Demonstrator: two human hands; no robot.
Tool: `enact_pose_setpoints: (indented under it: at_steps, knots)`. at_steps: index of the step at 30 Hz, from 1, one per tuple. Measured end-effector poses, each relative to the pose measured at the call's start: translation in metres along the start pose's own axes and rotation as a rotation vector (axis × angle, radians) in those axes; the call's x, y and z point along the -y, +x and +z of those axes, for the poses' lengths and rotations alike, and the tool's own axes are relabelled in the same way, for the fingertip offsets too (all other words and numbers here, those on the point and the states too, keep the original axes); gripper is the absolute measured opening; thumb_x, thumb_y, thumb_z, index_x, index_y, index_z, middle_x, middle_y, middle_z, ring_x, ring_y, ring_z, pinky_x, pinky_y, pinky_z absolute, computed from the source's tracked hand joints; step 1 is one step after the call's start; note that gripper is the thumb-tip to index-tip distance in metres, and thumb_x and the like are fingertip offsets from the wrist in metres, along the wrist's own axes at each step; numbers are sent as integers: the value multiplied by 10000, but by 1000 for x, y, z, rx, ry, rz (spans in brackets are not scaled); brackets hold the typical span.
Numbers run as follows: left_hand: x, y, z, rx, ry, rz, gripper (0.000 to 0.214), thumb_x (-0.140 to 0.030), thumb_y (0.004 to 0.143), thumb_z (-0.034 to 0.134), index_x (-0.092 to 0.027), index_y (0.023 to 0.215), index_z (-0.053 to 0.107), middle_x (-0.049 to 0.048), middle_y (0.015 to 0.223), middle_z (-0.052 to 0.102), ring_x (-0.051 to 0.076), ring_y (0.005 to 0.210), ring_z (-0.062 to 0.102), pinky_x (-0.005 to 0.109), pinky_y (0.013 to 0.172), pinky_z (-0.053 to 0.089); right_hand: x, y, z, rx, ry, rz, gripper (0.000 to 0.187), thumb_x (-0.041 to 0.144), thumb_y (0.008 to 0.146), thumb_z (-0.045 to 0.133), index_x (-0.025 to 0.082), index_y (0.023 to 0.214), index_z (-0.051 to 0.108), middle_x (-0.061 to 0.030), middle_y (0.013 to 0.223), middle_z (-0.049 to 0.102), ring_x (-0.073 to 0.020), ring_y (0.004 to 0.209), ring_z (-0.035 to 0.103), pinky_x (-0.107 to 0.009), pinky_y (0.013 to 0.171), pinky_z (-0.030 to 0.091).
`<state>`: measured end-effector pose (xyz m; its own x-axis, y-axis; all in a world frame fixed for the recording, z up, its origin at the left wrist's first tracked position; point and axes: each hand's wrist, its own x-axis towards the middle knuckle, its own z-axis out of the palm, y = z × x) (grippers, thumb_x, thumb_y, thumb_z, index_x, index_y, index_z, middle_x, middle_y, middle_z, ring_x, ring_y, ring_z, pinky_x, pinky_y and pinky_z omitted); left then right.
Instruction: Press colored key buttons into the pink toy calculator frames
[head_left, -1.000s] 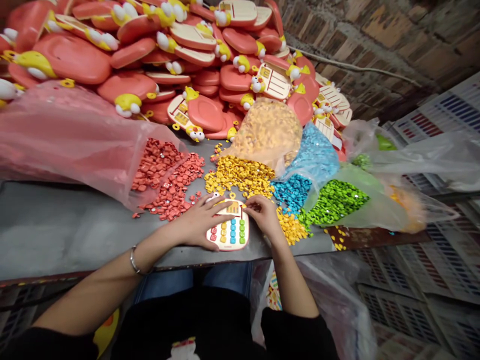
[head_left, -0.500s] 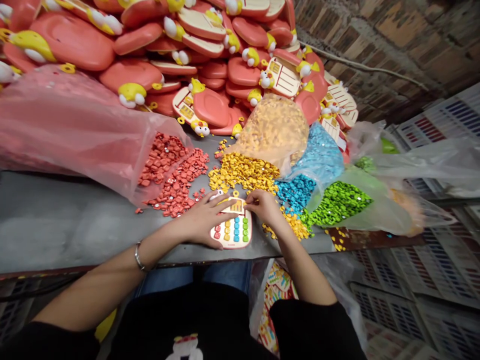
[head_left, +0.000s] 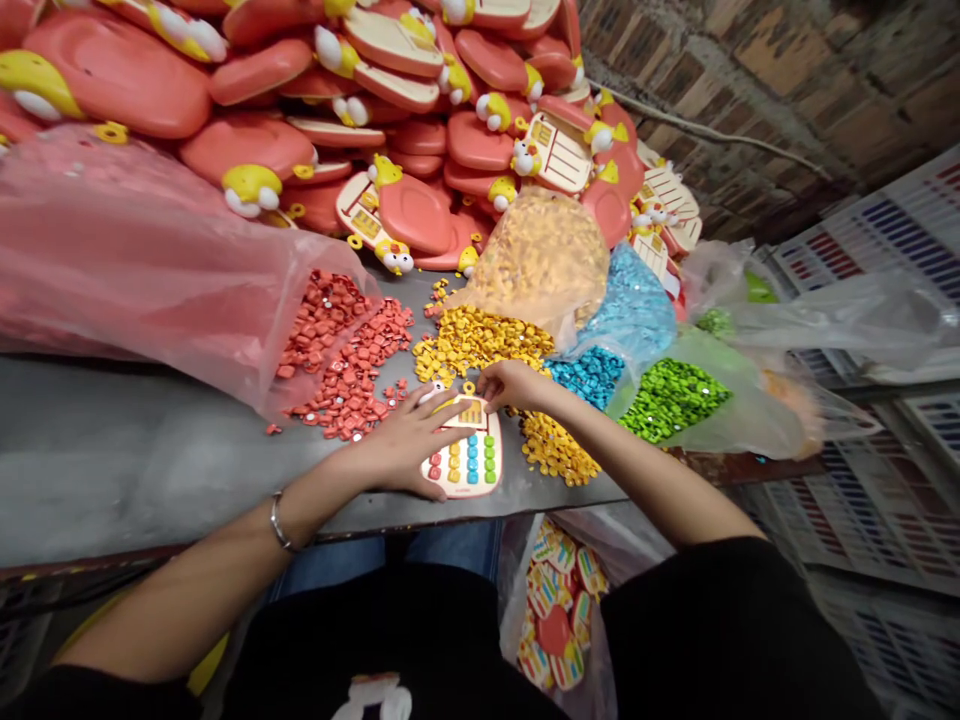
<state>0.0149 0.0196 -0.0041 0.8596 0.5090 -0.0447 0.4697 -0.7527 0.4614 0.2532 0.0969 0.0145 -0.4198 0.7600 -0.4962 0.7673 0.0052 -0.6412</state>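
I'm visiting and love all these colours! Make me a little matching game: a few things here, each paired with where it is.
Things:
1. Bangle
2. Calculator
3. Green pieces
4. Coral shells

Places:
A. Heaped beyond the table
B. Spilling from a clear bag
C. On the left wrist
D. Under the left hand

Pairs: 1-C, 2-D, 3-B, 4-A.

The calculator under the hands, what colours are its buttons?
Its buttons stand in columns of red, yellow, blue and green; the head view shows them best.
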Motion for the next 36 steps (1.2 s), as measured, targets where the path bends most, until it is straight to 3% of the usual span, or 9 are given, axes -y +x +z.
enact_pose_setpoints:
  at_steps: [4,10,14,17,20,24,30,33,36]
  knots:
    - [1,1,2,-14,-12,12,848,-655,714,666,-293,1435,403,54,1612,113,312,1474,64,479,1165,-58,1,6,-3,51,-31,-40,250,53,475,812,188,622,662,44,560,668,-157,576,636,-217,513,423]
    - [3,1,3,-12,-10,21,851,-656,721,661,-291,1440,389,58,1611,117,322,1472,59,508,1161,-57,-5,2,2,2,7,-34,208,80,509,796,190,607,648,47,552,656,-156,574,629,-212,506,408]
    - [3,0,3,-32,12,41,880,-660,707,672,-296,1452,377,65,1605,152,337,1465,85,519,1162,-31,3,-2,0,-13,-101,-47,170,99,530,789,187,611,668,44,545,641,-134,542,576,-212,511,371]
    - [4,-1,1,-53,37,73,879,-670,710,663,-302,1455,377,77,1594,193,359,1449,140,547,1151,12,12,-12,-1,-19,-185,-45,85,174,639,746,166,628,662,40,522,589,-104,509,500,-211,497,322]
    - [4,-2,-1,-83,63,99,893,-675,704,669,-292,1457,381,87,1586,215,385,1435,160,564,1141,56,14,-28,4,-57,-75,6,168,289,805,611,154,704,608,38,543,523,-95,506,445,-211,483,309]
    - [5,-2,-4,-149,82,91,902,-679,697,683,-320,1461,368,78,1590,204,398,1429,157,579,1126,117,10,-49,20,-195,239,-34,222,408,876,498,187,863,523,54,616,481,-108,538,433,-210,493,341]
    - [1,-5,-7,-271,14,215,929,-721,697,657,-313,1469,339,100,1565,255,384,1410,218,571,1135,138,15,-72,56,-572,403,-183,354,543,762,606,200,795,527,15,708,550,-148,648,525,-247,581,433]
    - [-3,-8,-12,-417,-129,280,878,-774,782,503,-261,1470,317,140,1558,238,360,1413,230,531,1135,194,8,-116,91,-767,477,-219,389,595,778,588,210,753,535,-19,722,599,-186,671,597,-285,593,490]
    - [-6,-11,-18,-544,-199,264,801,-777,837,392,-242,1433,360,150,1504,340,333,1390,283,517,1128,224,-20,-185,139,-984,460,-82,384,612,777,601,235,843,635,-59,760,663,-239,699,660,-331,584,542]
